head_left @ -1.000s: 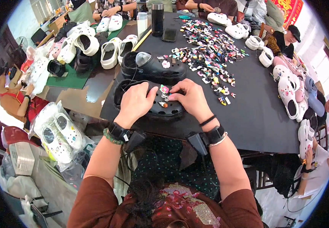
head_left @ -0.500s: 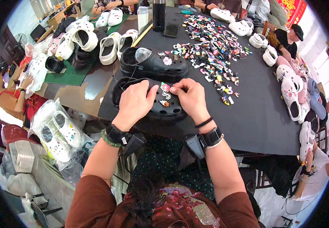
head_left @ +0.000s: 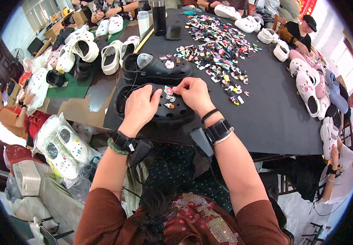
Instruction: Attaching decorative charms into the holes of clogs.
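A black clog [head_left: 180, 115] lies in front of me with its toe to the right. My left hand [head_left: 140, 108] grips its upper near the opening, fingers reaching inside and thumb on top. My right hand [head_left: 195, 94] is pinched over the clog's top, fingertips beside a pink flower charm [head_left: 168, 90]; whatever is between them is hidden. Below the flower sit a white-edged letter-shaped charm [head_left: 170, 98] and a small orange charm [head_left: 169, 106]. Just beyond lies a second black clog [head_left: 156, 69], with a pale pink flower charm [head_left: 169, 64] among others on it.
Beyond my right hand spreads a heap of colourful charms [head_left: 217, 47]. A phone [head_left: 173, 32], black bottle [head_left: 159, 18] and white bottle [head_left: 143, 22] stand or lie at the back. White clogs [head_left: 111, 57] crowd the left; more clogs [head_left: 307, 92] line the right edge. Several people work around the table.
The view has shifted a little, so the table's things appear farther left. My right fingertips now sit slightly higher beside the pink flower charm. My left hand keeps its grip on the clog.
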The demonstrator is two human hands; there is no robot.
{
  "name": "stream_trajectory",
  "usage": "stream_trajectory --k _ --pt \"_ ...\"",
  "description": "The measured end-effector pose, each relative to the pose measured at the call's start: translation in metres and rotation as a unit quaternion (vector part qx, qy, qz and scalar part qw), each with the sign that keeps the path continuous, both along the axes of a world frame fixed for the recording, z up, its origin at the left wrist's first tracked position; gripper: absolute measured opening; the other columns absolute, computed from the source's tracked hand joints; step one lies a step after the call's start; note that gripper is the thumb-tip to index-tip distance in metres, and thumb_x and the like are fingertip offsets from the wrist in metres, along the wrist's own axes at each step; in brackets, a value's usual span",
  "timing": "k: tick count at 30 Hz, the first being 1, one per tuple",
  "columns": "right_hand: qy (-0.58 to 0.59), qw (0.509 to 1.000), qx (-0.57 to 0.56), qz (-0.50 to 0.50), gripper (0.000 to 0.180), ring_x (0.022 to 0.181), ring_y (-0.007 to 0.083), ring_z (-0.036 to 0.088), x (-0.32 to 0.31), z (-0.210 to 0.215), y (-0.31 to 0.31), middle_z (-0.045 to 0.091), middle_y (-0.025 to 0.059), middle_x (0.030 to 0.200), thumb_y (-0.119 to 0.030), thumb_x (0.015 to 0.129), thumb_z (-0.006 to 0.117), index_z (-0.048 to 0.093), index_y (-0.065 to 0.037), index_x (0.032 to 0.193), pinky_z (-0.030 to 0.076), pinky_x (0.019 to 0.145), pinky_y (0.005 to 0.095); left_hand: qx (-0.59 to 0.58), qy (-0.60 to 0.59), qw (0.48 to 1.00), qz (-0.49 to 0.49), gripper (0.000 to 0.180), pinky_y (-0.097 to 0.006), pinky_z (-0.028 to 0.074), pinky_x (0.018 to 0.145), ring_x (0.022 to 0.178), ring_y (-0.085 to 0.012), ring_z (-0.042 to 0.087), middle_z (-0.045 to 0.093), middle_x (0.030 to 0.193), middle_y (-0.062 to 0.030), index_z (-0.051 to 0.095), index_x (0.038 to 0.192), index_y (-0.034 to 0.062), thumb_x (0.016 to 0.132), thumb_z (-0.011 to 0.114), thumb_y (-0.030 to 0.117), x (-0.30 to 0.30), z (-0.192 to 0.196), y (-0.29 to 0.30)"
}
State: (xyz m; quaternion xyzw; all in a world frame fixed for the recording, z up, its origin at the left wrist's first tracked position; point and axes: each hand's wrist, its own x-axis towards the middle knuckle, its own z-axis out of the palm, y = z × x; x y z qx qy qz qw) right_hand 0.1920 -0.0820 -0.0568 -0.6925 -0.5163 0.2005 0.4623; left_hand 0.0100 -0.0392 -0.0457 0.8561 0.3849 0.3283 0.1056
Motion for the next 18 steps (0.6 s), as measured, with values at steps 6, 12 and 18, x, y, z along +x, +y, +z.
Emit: stream_trajectory --k 6,12,18 --pt "-0.012 1.000 -0.012 -0.018 0.022 0.065 0.0286 0.067 -0.003 0.002 0.002 0.067 0.0169 0.068 -0.021 0.069 0.083 0.071 -0.002 0.071 0.053 0.065 0.0378 -0.021 0.042 0.999 0.022 0.034 -0.051 0.046 0.064 0.075 -0.0429 0.060 0.061 0.074 -0.0217 0.053 0.075 0.0007 0.091 0.060 0.030 0.001 0.001 -0.003" --pt "-0.042 0.998 -0.019 -0.031 0.025 0.069 0.0321 0.067 -0.007 0.004 0.002 0.067 0.0182 0.070 -0.022 0.068 0.084 0.070 -0.001 0.069 0.053 0.067 0.0381 -0.017 0.009 1.000 0.021 0.037 -0.052 0.042 0.061 0.071 -0.0446 0.056 0.057 0.070 -0.0228 0.048 0.073 -0.0004 0.091 0.061 0.029 0.002 -0.001 -0.007" --pt "-0.016 0.993 0.106 -0.046 0.016 0.075 0.0312 0.067 -0.015 -0.013 -0.017 0.068 0.0157 0.077 -0.012 0.072 0.078 0.066 -0.002 0.072 0.052 0.068 0.0390 0.013 -0.006 0.999 0.033 0.037 -0.051 0.045 0.063 0.075 -0.0448 0.059 0.060 0.074 -0.0238 0.052 0.073 -0.0006 0.091 0.061 0.031 0.002 0.002 -0.008"
